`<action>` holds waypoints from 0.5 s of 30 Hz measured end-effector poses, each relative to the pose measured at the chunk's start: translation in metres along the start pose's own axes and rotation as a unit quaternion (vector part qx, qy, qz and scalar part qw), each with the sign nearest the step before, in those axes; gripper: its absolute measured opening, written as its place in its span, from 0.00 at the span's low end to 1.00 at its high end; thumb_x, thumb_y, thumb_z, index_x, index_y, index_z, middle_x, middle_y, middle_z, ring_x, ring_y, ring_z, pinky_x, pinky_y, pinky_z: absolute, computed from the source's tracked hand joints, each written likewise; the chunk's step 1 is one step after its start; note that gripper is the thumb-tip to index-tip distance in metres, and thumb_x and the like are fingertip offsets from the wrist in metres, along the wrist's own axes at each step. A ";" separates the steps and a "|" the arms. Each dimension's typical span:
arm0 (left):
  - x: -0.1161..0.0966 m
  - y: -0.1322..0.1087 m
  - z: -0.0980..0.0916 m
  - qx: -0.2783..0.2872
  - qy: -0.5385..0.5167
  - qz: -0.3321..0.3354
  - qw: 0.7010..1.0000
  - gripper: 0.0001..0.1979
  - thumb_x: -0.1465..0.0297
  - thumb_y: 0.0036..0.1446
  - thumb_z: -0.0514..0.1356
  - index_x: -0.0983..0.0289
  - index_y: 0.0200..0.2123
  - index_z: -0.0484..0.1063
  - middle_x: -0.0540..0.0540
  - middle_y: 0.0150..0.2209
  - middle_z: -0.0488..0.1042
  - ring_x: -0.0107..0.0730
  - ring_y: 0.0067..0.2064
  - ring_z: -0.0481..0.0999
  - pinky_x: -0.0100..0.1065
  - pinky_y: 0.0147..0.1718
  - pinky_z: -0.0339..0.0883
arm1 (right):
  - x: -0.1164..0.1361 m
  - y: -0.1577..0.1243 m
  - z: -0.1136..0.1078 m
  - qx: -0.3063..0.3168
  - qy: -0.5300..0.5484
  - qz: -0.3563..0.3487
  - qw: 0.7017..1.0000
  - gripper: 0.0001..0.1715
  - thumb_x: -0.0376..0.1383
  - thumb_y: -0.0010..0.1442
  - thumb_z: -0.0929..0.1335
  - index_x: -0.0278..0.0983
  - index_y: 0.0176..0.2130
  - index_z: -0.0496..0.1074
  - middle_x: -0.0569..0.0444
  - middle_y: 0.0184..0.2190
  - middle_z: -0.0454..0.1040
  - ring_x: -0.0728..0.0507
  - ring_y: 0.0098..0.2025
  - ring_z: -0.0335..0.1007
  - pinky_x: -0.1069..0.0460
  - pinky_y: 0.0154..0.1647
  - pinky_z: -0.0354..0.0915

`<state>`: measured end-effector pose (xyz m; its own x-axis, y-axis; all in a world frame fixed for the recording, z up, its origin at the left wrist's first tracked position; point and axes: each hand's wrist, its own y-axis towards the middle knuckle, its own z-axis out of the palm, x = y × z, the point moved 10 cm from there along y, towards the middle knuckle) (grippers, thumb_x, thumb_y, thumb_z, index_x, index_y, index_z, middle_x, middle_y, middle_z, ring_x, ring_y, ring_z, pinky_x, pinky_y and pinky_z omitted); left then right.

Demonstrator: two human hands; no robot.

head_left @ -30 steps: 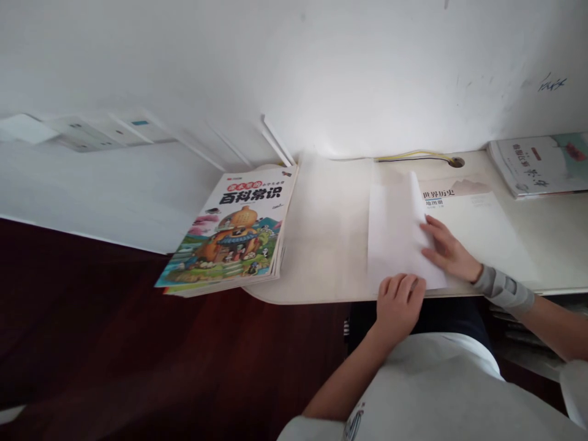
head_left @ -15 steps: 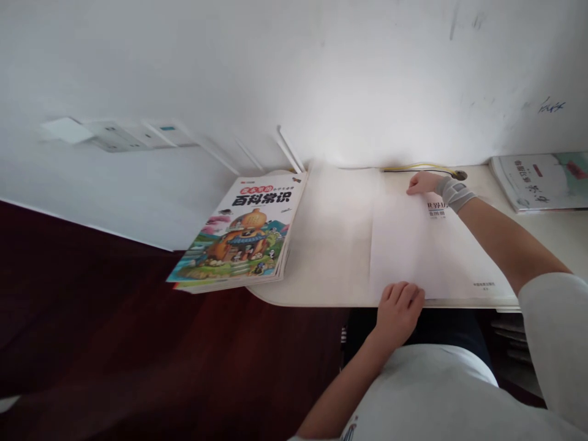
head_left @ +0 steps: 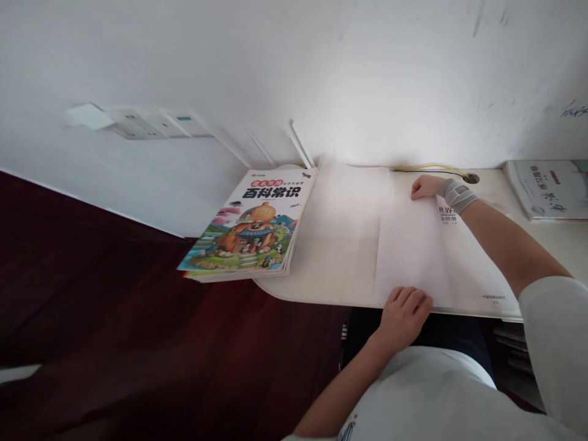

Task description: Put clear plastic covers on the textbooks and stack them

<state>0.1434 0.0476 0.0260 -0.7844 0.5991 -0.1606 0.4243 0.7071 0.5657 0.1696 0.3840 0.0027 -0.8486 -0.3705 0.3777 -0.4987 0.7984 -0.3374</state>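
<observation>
A white sheet of paper (head_left: 402, 251) lies over the left part of an open atlas title page (head_left: 473, 269) with printed Chinese characters. At the sheet's far edge, my right hand (head_left: 427, 185) is closed, its fingertips hidden. My left hand (head_left: 407, 318) curls its fingers over the near edge of the sheet, at the table's front edge; its thumb side is partly out of sight. A grey band is wrapped round my right wrist. Further left, another pale sheet (head_left: 340, 245) spreads across the table.
On the table's (head_left: 280, 291) left end lies a stack of books topped by a colourful encyclopedia (head_left: 248, 226), overhanging the edge. Another book (head_left: 551, 187) sits at the far right. Yellow and black cables (head_left: 427, 167) run along the wall to a round hole. Wall sockets (head_left: 138, 124) are at left.
The view has shifted, so the table and books appear a little further right. Both hands stay at about the same places on the sheet, fingers still curled.
</observation>
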 end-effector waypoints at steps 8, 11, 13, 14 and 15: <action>0.008 -0.008 -0.013 -0.035 -0.002 -0.002 0.999 0.06 0.77 0.55 0.57 0.63 0.36 0.70 0.51 0.35 0.75 0.29 0.39 0.70 0.34 0.42 0.61 | 0.013 0.001 0.011 -0.049 0.105 -0.096 0.989 0.15 0.42 0.48 0.67 0.34 0.32 0.75 0.54 0.29 0.75 0.47 0.33 0.68 0.53 0.36 0.63; 0.014 -0.011 -0.019 -0.037 0.005 -0.010 0.999 0.06 0.77 0.55 0.57 0.64 0.36 0.70 0.53 0.35 0.75 0.30 0.41 0.70 0.34 0.42 0.61 | 0.013 -0.002 0.005 -0.135 0.115 -0.126 0.976 0.14 0.42 0.50 0.65 0.34 0.30 0.75 0.54 0.27 0.74 0.47 0.32 0.67 0.53 0.36 0.62; 0.018 -0.012 -0.023 -0.042 0.008 -0.024 0.999 0.06 0.77 0.54 0.56 0.64 0.35 0.70 0.53 0.35 0.75 0.31 0.40 0.70 0.35 0.42 0.61 | 0.007 -0.006 -0.005 -0.207 0.115 -0.129 0.963 0.16 0.42 0.51 0.63 0.34 0.28 0.74 0.54 0.25 0.73 0.47 0.30 0.65 0.52 0.35 0.61; 0.018 -0.013 -0.024 -0.044 0.009 -0.030 0.999 0.05 0.77 0.54 0.56 0.64 0.35 0.70 0.53 0.34 0.74 0.32 0.40 0.70 0.35 0.42 0.61 | 0.002 -0.008 -0.009 -0.234 0.124 -0.123 0.957 0.17 0.43 0.52 0.63 0.33 0.27 0.74 0.54 0.24 0.72 0.47 0.29 0.65 0.52 0.34 0.60; 0.018 -0.012 -0.024 -0.045 0.008 -0.035 0.998 0.06 0.77 0.54 0.56 0.64 0.35 0.70 0.53 0.35 0.74 0.32 0.40 0.70 0.35 0.42 0.61 | -0.004 -0.010 -0.011 -0.248 0.141 -0.117 0.951 0.18 0.44 0.52 0.63 0.33 0.26 0.74 0.54 0.23 0.71 0.48 0.28 0.64 0.52 0.32 0.60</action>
<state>0.1135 0.0405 0.0352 -0.8181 0.5432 -0.1888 0.3273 0.7098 0.6238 0.1802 0.3834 0.0140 -0.6086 -0.4791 0.6325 -0.4642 0.8614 0.2059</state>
